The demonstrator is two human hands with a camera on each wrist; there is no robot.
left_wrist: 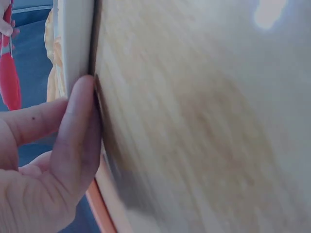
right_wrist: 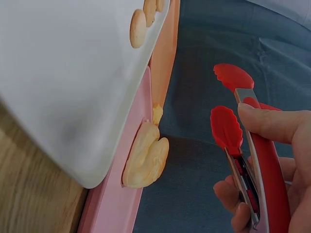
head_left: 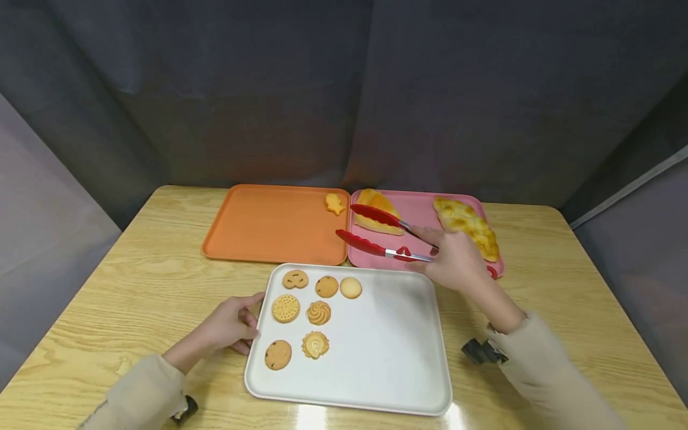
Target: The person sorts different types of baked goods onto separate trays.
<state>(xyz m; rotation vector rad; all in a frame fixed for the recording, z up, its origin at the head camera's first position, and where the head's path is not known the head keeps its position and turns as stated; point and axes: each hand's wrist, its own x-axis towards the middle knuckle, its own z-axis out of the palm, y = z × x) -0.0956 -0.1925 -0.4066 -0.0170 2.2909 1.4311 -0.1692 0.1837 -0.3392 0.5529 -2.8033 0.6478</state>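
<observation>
Head view: red silicone-tipped metal tongs [head_left: 384, 234] gripped in right hand [head_left: 457, 260], tips spread, poised over pink tray [head_left: 416, 210] beside wedge-shaped golden bread [head_left: 376, 218], likely lining up for grab. Left hand [head_left: 231, 325] fingers pressed flat against white tray [head_left: 376, 334] edge, seemingly steadying it; round biscuits [head_left: 301, 310] on it.

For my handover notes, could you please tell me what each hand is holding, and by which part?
The right hand grips the red silicone-tipped metal tongs by their handle end. The left hand holds nothing; it touches the white rectangular tray's left edge.
</observation>
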